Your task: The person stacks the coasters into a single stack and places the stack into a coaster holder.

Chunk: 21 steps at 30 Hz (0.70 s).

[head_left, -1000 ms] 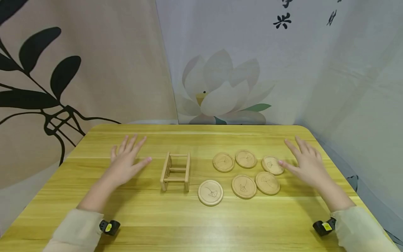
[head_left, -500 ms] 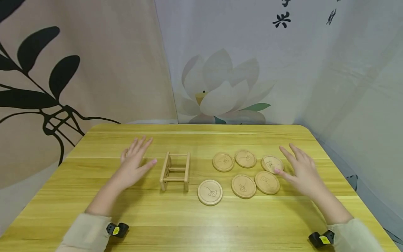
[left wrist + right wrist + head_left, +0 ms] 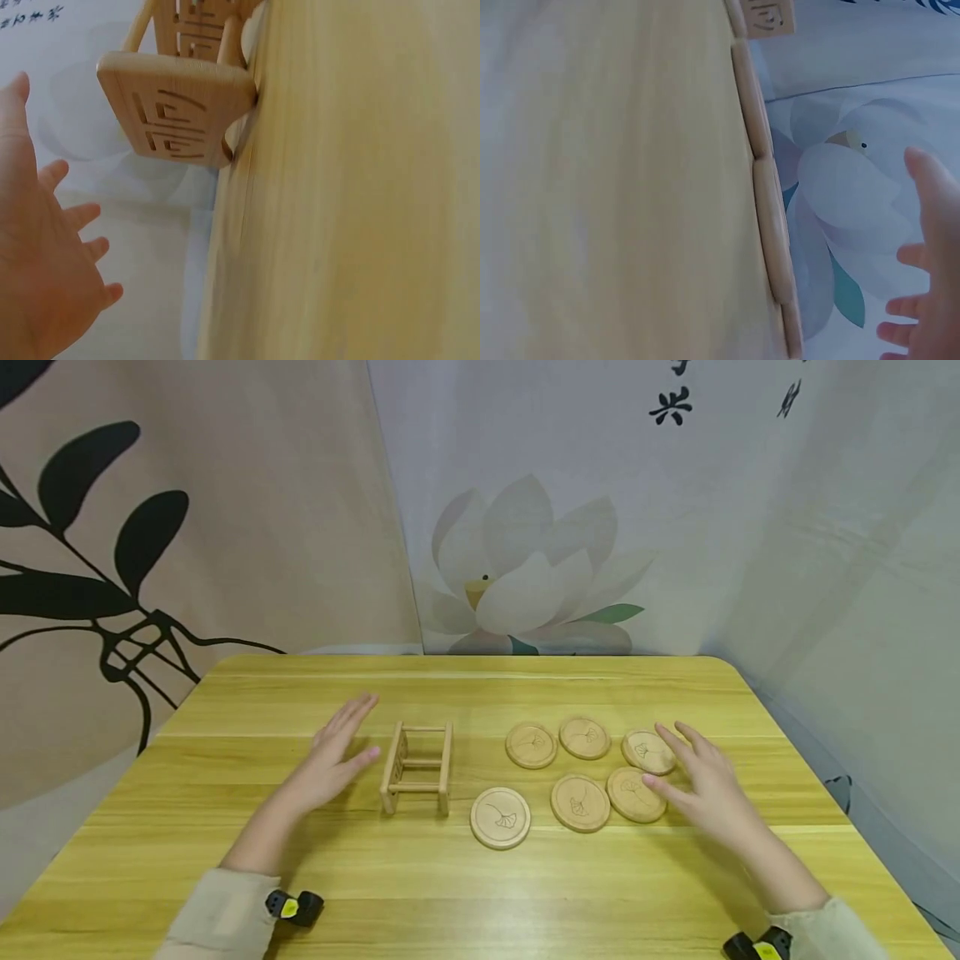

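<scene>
My left hand (image 3: 333,764) hovers over the table just left of a small wooden rack (image 3: 417,768), fingers extended and nothing held. In the left wrist view the rack's carved end panel (image 3: 180,112) shows beyond the spread fingers. My right hand (image 3: 705,785) is above the right side, thumb tip overlapping a round wooden coaster (image 3: 636,795) engraved with a ginkgo leaf. Behind it lies another coaster (image 3: 648,752), partly beneath the fingertips in the head view. In the right wrist view coasters (image 3: 771,225) appear edge-on, apart from the relaxed right hand (image 3: 937,277).
More matching coasters lie flat between the rack and my right hand, the nearest one (image 3: 500,818) by the rack's front right. The wooden table (image 3: 480,902) ends at a back edge before a printed curtain (image 3: 525,527). A black camera (image 3: 295,907) is strapped to my left wrist.
Both hands have moved inward: the left toward the rack, the right leftward and nearer over the coasters. Rack and coasters have stayed in place.
</scene>
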Tool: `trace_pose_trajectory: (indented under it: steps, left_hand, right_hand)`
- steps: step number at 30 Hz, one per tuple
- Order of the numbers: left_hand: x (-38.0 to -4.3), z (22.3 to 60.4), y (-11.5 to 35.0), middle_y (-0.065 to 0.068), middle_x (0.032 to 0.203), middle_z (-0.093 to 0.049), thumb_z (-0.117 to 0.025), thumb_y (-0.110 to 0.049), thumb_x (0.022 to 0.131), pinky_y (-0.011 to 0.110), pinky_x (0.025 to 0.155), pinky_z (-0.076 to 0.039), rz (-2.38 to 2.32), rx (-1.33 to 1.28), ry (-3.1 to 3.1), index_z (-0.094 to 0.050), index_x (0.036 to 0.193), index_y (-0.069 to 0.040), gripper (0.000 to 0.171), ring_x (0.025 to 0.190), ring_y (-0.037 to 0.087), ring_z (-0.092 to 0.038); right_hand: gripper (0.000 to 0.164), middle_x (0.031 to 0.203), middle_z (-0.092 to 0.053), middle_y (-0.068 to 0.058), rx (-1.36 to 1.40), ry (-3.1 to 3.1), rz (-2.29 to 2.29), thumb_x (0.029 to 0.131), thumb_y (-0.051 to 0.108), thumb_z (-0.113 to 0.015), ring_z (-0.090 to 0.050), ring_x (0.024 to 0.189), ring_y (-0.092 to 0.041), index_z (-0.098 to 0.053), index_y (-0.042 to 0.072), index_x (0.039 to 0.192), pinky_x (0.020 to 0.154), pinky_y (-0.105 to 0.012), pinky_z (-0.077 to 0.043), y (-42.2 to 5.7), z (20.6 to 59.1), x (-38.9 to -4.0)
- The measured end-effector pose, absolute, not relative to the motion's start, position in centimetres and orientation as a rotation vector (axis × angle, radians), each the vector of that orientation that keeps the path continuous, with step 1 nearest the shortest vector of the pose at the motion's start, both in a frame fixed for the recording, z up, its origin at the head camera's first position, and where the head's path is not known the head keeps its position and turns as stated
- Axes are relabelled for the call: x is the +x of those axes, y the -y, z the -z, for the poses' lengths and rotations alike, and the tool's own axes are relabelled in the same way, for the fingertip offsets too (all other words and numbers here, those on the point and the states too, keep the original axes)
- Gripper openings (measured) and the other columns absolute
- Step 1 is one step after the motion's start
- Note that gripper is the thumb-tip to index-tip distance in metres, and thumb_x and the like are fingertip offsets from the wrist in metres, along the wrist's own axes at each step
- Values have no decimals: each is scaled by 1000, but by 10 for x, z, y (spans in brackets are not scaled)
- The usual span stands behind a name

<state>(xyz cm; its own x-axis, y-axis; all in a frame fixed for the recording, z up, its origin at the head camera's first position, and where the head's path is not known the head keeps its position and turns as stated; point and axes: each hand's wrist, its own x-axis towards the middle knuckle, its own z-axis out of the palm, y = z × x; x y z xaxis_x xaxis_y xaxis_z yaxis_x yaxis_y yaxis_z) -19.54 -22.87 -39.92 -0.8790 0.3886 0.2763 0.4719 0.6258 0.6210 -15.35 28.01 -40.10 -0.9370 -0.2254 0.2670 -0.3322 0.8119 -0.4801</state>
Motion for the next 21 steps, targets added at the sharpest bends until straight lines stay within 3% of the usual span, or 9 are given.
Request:
trace_pose_trajectory:
  steps: [5,10,21]
  left_hand:
    - [-196,407,226,10,159,-10,-52,-27,100,74,100,-4,1210,-745,2725,-14,155,-21,68,141,41,-6]
    - [-196,413,225,12,158,-11,-52,-17,99,72,101,-8,1334,-768,2698,-14,155,-19,67,140,43,-8]
    - [-196,425,227,10,159,-8,-54,-16,98,77,96,-9,1538,-796,2672,-14,155,-21,70,140,46,-7]
  right_hand:
    - [76,146,-25,-32,413,2822,-849,89,38,-67,-25,128,-56,-32,9,150,91,-75,-24,-278,408,-150]
    - [76,142,-30,-33,422,2807,-867,86,35,-72,-29,126,-55,-37,3,146,91,-72,-28,-277,414,-148]
    - [77,135,-39,-28,386,2821,-962,82,37,-76,-35,123,-50,-42,0,141,94,-70,-30,-275,424,-144]
